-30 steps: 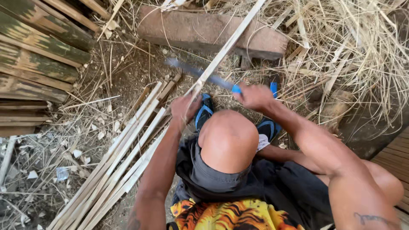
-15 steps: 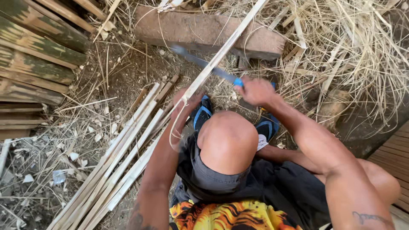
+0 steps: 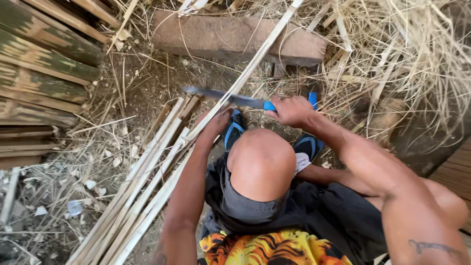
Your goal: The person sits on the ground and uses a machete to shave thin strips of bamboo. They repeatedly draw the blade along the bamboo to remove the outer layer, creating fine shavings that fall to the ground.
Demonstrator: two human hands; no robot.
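My right hand (image 3: pixel 292 110) grips the blue handle of a long knife (image 3: pixel 221 96). Its grey blade lies across a long pale bamboo strip (image 3: pixel 255 64) that runs from the upper right down to the lower left. My left hand (image 3: pixel 216 123) holds that strip just below the blade, next to my bent knee (image 3: pixel 261 164). Beyond the knee, my feet wear blue sandals (image 3: pixel 234 131).
Several split bamboo strips (image 3: pixel 142 196) lie in a bundle at the lower left. A wooden block (image 3: pixel 235 37) lies across the top. Flat greenish bamboo slats (image 3: pixel 39 73) are stacked at the left, dry straw (image 3: pixel 417 54) is piled at the right, and chips litter the dirt.
The knife rose toward the block half a second ago and has now come down closer to my left hand. The left hand stays on the strip.
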